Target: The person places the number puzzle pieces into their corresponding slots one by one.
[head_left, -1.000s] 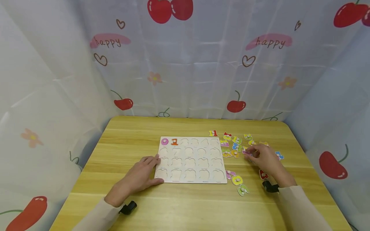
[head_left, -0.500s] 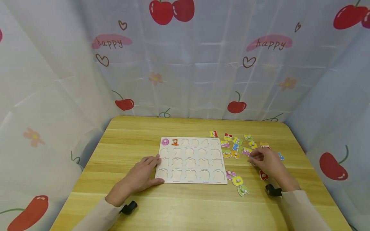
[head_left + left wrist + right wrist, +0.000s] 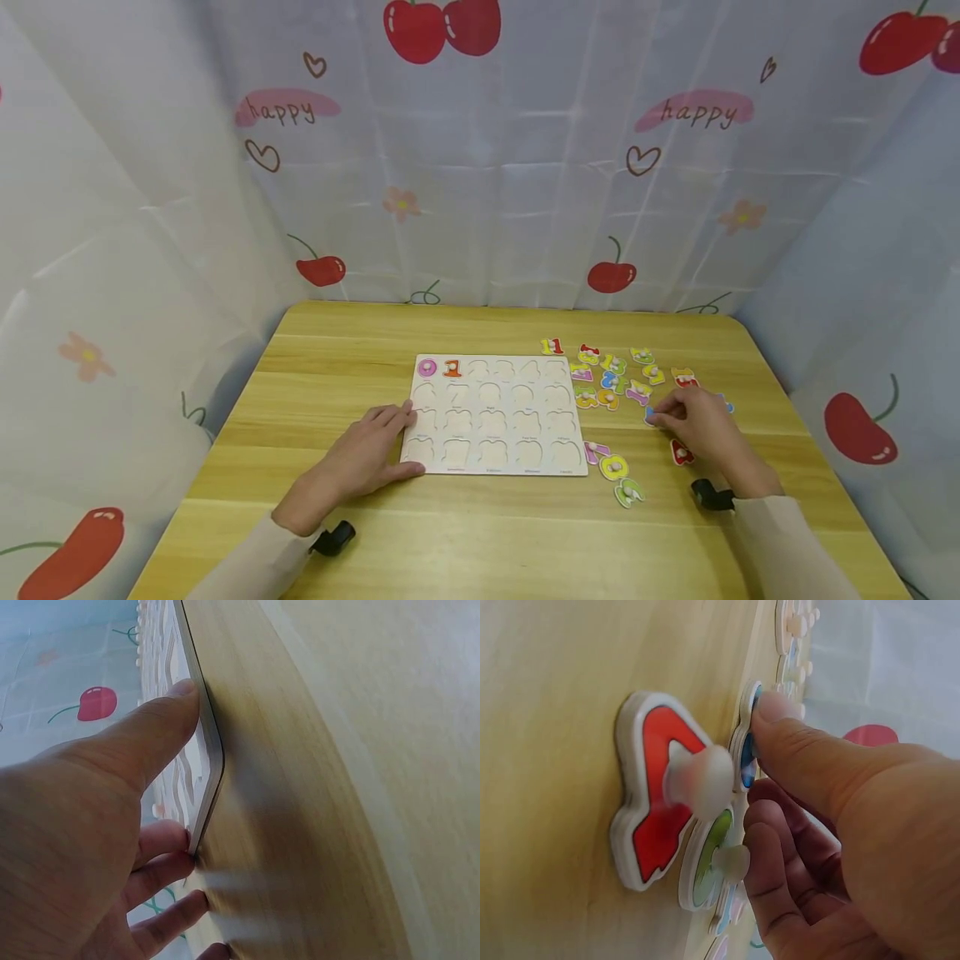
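The pale number board lies flat, a purple 0 and an orange 1 set in its top row. My left hand rests around its near left corner; in the left wrist view the thumb presses the board's edge, fingers spread along the side. To the right of the board my right hand pinches a small blue piece, with thumb and fingertips partly hiding it. Close by are a red 4 and a green piece, both with white knobs.
Several loose number pieces lie right of the board, among them a pink one and a yellow 0. A red and yellow 11 lies behind the board's far right corner. A patterned curtain surrounds the wooden table.
My right hand has moved right and slightly nearer, off the pink piece, and now pinches the blue one. The left hand and the board have stayed in place.
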### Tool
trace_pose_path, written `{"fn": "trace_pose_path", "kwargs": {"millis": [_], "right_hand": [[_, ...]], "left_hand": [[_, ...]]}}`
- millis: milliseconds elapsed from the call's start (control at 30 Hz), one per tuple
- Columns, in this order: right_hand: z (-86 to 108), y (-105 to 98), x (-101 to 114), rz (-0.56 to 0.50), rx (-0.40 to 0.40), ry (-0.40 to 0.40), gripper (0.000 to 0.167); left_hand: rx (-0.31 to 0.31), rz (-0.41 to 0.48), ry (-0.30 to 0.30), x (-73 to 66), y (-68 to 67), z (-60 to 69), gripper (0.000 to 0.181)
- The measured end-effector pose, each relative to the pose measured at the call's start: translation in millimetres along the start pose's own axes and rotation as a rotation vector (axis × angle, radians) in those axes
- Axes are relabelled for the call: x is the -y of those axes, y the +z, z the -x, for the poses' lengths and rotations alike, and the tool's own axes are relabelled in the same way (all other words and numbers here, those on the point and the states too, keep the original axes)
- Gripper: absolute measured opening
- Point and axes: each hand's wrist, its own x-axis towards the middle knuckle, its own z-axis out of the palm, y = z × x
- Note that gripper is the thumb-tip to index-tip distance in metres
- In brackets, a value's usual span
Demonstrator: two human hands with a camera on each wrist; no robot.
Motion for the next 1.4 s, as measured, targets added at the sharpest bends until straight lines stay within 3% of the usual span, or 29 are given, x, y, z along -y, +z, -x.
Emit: {"fn": "trace_pose_path", "kwargs": {"millis": [300,700,967,1200,1400], "right_hand": [[-1.3,-4.0,10.9,0.020,-0.038,-0.025,0.014],[-22.8,-2.5,56.5,-0.041,-0.067,-0.105,0.007],[-45.8,18.1,86.9,-0.092,-0.086,-0.179,0.006],[-63.0,42.0,116.9,-0.183,-0.111,-0.276,0.017],[-80.6,60.6,144.4,-0.237,-0.048,-0.307,0.010]], "left_hand": [[0.000,0.012,-0.001,-0.6,-0.6,-0.4,0.094],[-0.004,0.013,-0.002,-1.4,-2.0,0.4,0.096],[0.001,-0.005,-0.004,-2.2,-4.4,-0.4,0.094],[0.008,-0.009,-0.004,-3.4,-6.8,1.2,0.095],[0.013,-0.003,-0.001,-3.1,-6.0,-0.4,0.095]]}}
